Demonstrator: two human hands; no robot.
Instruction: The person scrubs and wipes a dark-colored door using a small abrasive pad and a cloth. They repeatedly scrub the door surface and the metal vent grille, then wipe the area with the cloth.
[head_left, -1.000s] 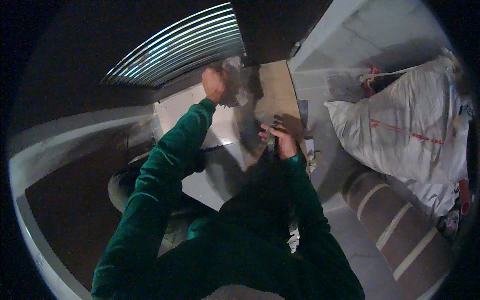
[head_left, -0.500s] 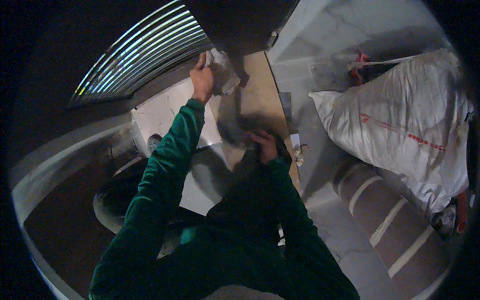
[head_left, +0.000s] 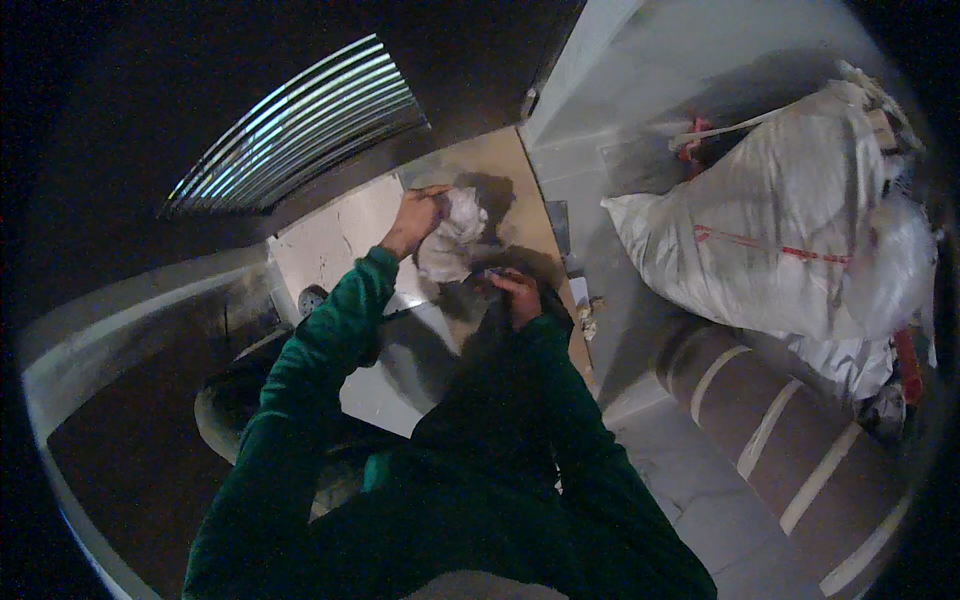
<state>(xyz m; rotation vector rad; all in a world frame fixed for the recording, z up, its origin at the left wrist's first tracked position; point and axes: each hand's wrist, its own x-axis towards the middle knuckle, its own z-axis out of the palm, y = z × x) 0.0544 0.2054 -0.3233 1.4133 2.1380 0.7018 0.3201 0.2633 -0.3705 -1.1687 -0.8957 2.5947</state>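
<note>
Crumpled, limp whitish bundle (head_left: 452,240) is gripped at its upper left side by the left hand (head_left: 415,222), fingers closed on it; cloth or plastic cannot be told. Bundle is seen over the flat tan board (head_left: 490,152), next to the right edge of the flat pinkish-white panel (head_left: 345,228); contact with the board cannot be told. Right hand (head_left: 519,298) is placed just below and right of the bundle, fingers bent; what is held there, if anything, cannot be told, too dark. Small round grey object (head_left: 312,299) is located by the left end of the panel. Slatted metal grille (head_left: 300,130) is set beyond the panel, lit through its gaps. On the right, a large white woven sack with red stripes (head_left: 760,225) is placed behind a thick brown roll bound with pale bands (head_left: 735,405).
</note>
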